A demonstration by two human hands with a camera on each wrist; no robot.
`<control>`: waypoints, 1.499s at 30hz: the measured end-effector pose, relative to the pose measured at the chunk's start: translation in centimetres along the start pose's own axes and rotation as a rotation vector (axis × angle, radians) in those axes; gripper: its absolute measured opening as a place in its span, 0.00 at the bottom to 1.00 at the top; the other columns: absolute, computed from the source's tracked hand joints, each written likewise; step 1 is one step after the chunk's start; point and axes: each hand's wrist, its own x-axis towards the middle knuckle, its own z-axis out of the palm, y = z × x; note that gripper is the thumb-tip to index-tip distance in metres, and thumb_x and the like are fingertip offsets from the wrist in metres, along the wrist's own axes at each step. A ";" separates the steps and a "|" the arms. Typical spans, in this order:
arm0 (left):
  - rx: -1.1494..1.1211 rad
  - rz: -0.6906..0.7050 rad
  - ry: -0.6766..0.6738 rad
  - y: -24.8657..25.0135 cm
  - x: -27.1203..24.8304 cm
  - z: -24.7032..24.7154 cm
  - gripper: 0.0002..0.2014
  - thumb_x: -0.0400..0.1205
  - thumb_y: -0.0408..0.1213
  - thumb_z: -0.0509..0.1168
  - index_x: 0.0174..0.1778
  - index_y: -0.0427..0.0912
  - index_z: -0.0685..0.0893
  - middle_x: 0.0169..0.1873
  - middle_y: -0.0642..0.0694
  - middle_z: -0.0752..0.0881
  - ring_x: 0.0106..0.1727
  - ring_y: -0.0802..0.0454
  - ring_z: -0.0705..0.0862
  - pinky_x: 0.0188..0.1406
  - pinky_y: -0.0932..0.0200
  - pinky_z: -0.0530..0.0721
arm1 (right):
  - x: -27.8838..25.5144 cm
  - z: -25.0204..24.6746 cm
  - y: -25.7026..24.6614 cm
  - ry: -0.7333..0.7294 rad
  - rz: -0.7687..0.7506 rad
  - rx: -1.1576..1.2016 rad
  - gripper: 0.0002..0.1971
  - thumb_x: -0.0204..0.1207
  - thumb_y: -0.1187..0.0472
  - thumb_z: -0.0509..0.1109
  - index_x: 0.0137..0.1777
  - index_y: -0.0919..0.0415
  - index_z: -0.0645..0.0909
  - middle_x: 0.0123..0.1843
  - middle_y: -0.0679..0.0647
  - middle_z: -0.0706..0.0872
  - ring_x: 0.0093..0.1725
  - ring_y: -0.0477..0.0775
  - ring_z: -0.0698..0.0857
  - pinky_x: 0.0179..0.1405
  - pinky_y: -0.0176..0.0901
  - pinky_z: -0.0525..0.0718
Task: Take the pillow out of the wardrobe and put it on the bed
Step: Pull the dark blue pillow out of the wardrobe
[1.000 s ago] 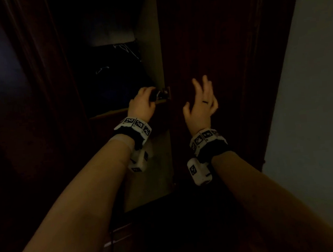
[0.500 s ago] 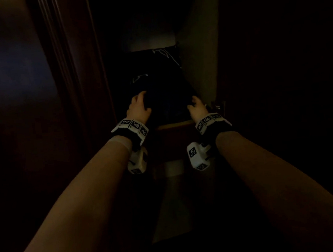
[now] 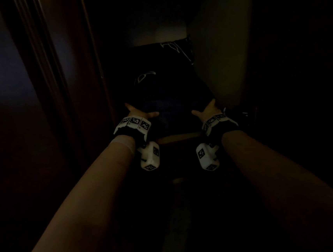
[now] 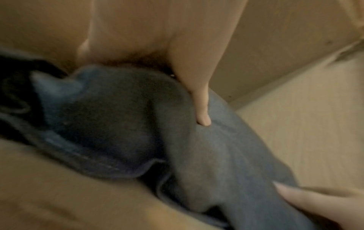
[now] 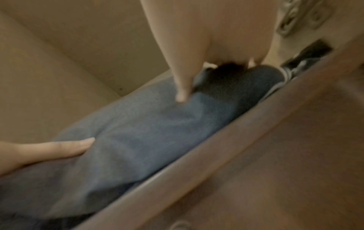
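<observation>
A blue-grey pillow (image 3: 172, 105) lies on a wardrobe shelf (image 3: 180, 137) in very dim light. My left hand (image 3: 138, 113) grips its left end and my right hand (image 3: 207, 110) grips its right end. In the left wrist view my left thumb (image 4: 202, 119) digs into the pillow (image 4: 226, 152), with the other fingers hidden behind the fabric. The right wrist view shows my right thumb (image 5: 182, 95) pressing into the pillow (image 5: 145, 133) just inside the shelf's front lip (image 5: 216, 155). The bed is not in view.
Dark folded cloth with white markings (image 3: 168, 64) lies on top of and behind the pillow. The wardrobe's pale inner wall (image 3: 222, 59) stands close on the right, a dark door frame (image 3: 56, 85) on the left. A metal door fitting (image 3: 246, 114) sits beside my right wrist.
My left hand has left the door handle and my right hand has come down from the air. Both have reached into the wardrobe and now hold the pillow's ends.
</observation>
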 end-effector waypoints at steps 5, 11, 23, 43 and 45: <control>0.140 -0.011 -0.041 0.2 -1.4 0.6 0.54 0.72 0.50 0.73 0.82 0.36 0.43 0.83 0.38 0.53 0.83 0.40 0.56 0.84 0.46 0.57 | 0.0 -0.9 0.2 0.127 -0.103 0.225 0.20 0.81 0.64 0.55 0.26 0.60 0.69 0.30 0.56 0.73 0.38 0.58 0.76 0.46 0.42 0.70; 0.011 0.141 -0.006 0.6 -6.2 0.2 0.48 0.76 0.36 0.73 0.81 0.32 0.45 0.82 0.37 0.59 0.81 0.42 0.62 0.80 0.52 0.63 | -4.1 -1.8 1.9 0.321 -0.170 0.450 0.19 0.75 0.62 0.57 0.21 0.55 0.65 0.26 0.51 0.70 0.35 0.55 0.75 0.38 0.42 0.71; -0.195 0.162 -0.089 -2.9 -19.6 -2.6 0.47 0.74 0.55 0.71 0.81 0.42 0.51 0.80 0.42 0.66 0.77 0.42 0.69 0.79 0.48 0.68 | -16.4 -4.5 8.1 0.430 -0.196 0.603 0.22 0.75 0.64 0.58 0.19 0.50 0.62 0.23 0.48 0.67 0.34 0.54 0.72 0.38 0.42 0.66; 0.131 -0.014 -0.077 2.7 -11.9 -4.5 0.33 0.81 0.49 0.64 0.77 0.33 0.66 0.77 0.35 0.70 0.78 0.39 0.68 0.78 0.50 0.66 | -9.8 -8.7 0.1 -0.004 0.051 0.281 0.47 0.74 0.34 0.60 0.84 0.57 0.45 0.85 0.61 0.53 0.82 0.66 0.58 0.82 0.60 0.58; 0.224 0.020 -0.049 2.4 -10.8 -4.4 0.35 0.79 0.51 0.66 0.76 0.32 0.68 0.76 0.34 0.71 0.77 0.38 0.69 0.76 0.48 0.67 | -8.6 -8.3 -0.2 -0.009 0.045 0.277 0.53 0.71 0.38 0.69 0.84 0.57 0.37 0.85 0.63 0.50 0.83 0.66 0.56 0.82 0.61 0.58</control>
